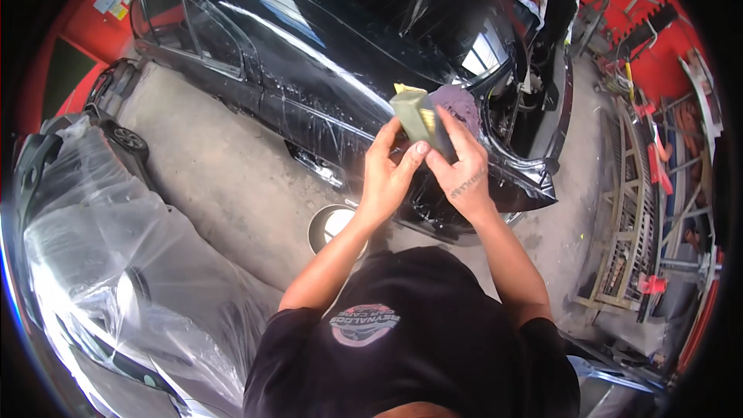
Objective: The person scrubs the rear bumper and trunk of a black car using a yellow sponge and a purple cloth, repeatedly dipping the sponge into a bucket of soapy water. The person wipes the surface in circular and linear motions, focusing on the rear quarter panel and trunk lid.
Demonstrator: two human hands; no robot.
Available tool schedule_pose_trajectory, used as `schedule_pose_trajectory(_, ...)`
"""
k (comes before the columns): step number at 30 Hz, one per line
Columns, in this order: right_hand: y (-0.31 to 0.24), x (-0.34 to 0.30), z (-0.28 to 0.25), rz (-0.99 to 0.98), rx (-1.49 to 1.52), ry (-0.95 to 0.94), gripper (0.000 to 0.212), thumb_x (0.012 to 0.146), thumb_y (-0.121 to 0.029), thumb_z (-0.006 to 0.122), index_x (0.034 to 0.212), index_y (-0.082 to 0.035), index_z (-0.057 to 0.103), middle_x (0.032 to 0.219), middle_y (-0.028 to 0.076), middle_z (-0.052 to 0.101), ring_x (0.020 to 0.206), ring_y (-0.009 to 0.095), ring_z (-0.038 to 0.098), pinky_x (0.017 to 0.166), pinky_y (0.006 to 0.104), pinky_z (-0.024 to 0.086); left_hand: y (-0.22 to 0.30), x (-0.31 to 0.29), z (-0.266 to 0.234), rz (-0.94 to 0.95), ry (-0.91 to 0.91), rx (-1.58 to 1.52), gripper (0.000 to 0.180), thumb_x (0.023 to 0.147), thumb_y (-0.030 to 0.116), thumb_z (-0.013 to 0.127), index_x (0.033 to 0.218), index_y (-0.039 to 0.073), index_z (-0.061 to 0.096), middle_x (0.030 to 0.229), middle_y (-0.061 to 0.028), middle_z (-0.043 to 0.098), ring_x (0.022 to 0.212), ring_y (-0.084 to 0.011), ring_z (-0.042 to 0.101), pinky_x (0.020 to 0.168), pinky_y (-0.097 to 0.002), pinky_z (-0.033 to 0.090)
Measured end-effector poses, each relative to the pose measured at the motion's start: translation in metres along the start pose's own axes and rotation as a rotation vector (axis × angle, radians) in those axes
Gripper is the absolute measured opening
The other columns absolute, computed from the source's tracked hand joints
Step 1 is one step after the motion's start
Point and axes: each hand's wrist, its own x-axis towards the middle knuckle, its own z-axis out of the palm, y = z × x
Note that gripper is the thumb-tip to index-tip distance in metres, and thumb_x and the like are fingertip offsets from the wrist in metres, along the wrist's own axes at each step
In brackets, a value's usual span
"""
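The left hand (385,178) and right hand (467,178) together grip an olive-green, flat-faced rectangular block (412,111); bright yellow sheet material (428,118) shows beside it.

Block (413,114) before car (309,54); cloth (457,102) on car; basin (313,227) on floor (224,174), left; sheet (93,240) farther left; frames (623,209) right.

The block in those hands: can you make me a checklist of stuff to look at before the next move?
1. Block held: ok, the left hand and right hand are both on it.
2. A hand free for something else: not ok, both are busy.
3. Block's underside clean: cannot tell, it's hidden.
4. Purple cloth in sight: ok, just beyond the right hand's fingers.
5. Round bowl standing on the floor: ok, partly hidden by the left arm.
6. Water in the bowl: cannot tell.
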Motion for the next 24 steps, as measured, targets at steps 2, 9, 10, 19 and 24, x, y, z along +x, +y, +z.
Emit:
schedule_pose_trajectory(2,-0.006,0.002,0.004,0.003,0.092,-0.049,0.058,0.093,-0.006,0.08,0.147,0.003,0.061,0.137,0.023,0.07,0.124,0.038,0.07,0.106,0.0416,0.054,0.005,-0.002,-0.002,-0.044,0.014,-0.086,0.065,0.103,0.028,0.076,0.154,-0.007,0.055,0.136,-0.0174,0.072,0.13,-0.0225,0.064,0.113,-0.0382,0.05)
schedule_pose_trajectory(9,0.0,0.008,0.016,0.101,0.138,-0.122,0.021,0.11,-0.014,0.062,0.115,0.004,0.073,0.078,0.011,0.067,0.069,0.019,0.063,0.067,0.0371,0.051,-0.008,0.007,-0.044,-0.094,0.127,-0.269,0.052,0.095,0.018,0.088,0.133,-0.004,0.06,0.12,-0.0115,0.072,0.109,-0.0165,0.07,0.096,-0.032,0.058)
schedule_pose_trajectory(10,0.019,0.007,0.013,0.176,0.082,-0.08,0.02,0.111,-0.013,0.061,0.113,0.004,0.073,0.079,0.011,0.07,0.069,0.014,0.064,0.064,0.0345,0.051,-0.009,0.012,-0.05,-0.069,0.142,-0.277,0.052,0.093,0.016,0.09,0.13,-0.003,0.059,0.119,-0.0109,0.071,0.108,-0.0165,0.07,0.095,-0.0317,0.058)
schedule_pose_trajectory(19,0.073,-0.005,-0.014,0.126,-0.209,0.28,0.023,0.11,-0.01,0.057,0.117,0.009,0.067,0.099,0.026,0.071,0.088,0.04,0.071,0.08,0.0468,0.053,0.001,0.152,-0.22,0.164,0.337,0.186,0.075,0.084,0.011,0.086,0.145,-0.003,0.045,0.126,-0.0159,0.066,0.11,-0.021,0.068,0.093,-0.0339,0.058)
schedule_pose_trajectory(24,0.09,-0.009,0.006,0.034,-0.395,0.279,0.022,0.109,-0.006,0.052,0.118,0.01,0.063,0.104,0.028,0.063,0.096,0.048,0.061,0.084,0.0537,0.047,0.034,0.284,-0.333,0.369,0.349,0.475,0.059,0.091,0.017,0.09,0.141,0.001,0.063,0.119,-0.0099,0.076,0.105,-0.0185,0.071,0.093,-0.0336,0.057)
